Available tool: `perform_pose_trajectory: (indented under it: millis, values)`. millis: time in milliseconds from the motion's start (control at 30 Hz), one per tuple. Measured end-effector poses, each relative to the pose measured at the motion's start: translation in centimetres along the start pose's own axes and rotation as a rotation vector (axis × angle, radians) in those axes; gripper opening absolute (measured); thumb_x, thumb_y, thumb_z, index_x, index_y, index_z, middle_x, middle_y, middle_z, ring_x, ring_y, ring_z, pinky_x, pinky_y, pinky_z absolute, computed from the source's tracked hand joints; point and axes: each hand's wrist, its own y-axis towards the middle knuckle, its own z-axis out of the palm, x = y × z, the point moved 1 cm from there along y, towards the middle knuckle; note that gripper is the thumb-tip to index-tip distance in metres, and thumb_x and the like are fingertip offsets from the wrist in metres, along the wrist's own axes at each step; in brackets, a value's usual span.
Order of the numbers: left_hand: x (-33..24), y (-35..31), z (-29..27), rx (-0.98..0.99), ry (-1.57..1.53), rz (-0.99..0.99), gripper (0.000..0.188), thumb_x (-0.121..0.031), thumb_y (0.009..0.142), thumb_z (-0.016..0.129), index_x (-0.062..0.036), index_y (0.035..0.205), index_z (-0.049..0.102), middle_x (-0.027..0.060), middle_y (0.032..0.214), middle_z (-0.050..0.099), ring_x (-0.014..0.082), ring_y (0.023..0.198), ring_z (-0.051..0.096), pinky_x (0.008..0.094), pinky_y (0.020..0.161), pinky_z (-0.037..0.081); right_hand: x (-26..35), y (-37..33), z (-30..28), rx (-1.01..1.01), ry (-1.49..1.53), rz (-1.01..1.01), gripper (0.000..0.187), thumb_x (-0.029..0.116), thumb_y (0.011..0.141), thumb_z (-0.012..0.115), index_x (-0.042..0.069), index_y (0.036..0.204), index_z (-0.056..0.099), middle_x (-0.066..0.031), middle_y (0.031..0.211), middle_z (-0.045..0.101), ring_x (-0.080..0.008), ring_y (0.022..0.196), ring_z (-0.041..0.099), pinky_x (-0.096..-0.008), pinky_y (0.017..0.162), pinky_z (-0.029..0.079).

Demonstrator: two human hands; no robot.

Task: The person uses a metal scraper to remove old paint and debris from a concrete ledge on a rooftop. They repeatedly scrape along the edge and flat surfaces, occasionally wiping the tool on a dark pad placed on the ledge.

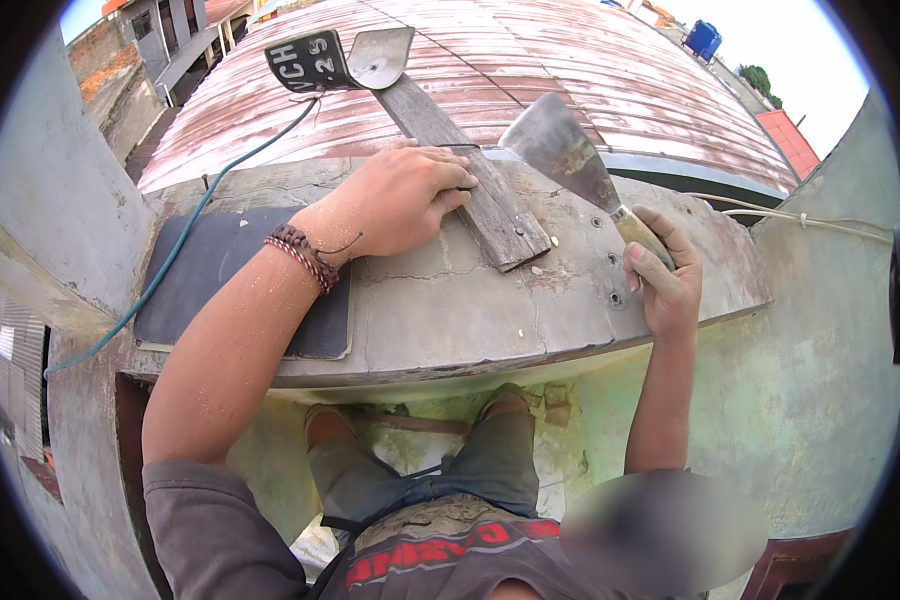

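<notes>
A weathered wooden plank (505,222) lies slantwise across the concrete ledge, its far end reaching over the ledge's edge. My left hand (395,195) is closed at the plank's left side, fingertips and thumb against the wood; part of the grip is hidden under the hand. Bent metal plates sit at the plank's far end: a bare grey one (380,58) and a black one (312,62) with white characters. To the right, my right hand (665,265) grips the handle of a putty knife (575,160). Its wide, stained blade points up and left, raised beside the plank without touching it.
A dark flat board (235,285) lies on the cracked ledge (440,320) under my left forearm. A blue-green cable (195,215) runs along the left, and pale cables (830,222) cross at right. Beyond spreads a rusty corrugated roof (530,60). Painted walls (820,400) flank me.
</notes>
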Motion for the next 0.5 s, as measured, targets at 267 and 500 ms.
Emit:
perform_pose_trajectory:
  millis: [267,500]
  values:
    - [0.3,-0.1,0.0,-0.089,0.035,-0.053,0.020,-0.010,0.093,0.058,0.0034,0.104,0.070,0.0197,0.112,0.069,0.0370,0.110,0.063,0.0427,0.097,0.049,6.4,-2.7,1.4,-0.284,-0.185,-0.570,0.043,0.004,0.094,0.065,-0.006,0.135,0.055,-0.0088,0.094,0.065,-0.0080,0.065,0.056,-0.0193,0.050,0.042]
    - [0.9,-0.3,0.1,-0.210,0.023,-0.146,0.016,-0.007,0.094,0.056,0.0050,0.100,0.064,0.0219,0.096,0.066,0.0413,0.097,0.062,0.0464,0.086,0.050,7.5,-2.7,4.0,0.193,-0.849,-0.410,0.035,0.001,0.085,0.073,-0.001,0.120,0.067,-0.0109,0.096,0.074,-0.0121,0.081,0.069,-0.0256,0.073,0.053]
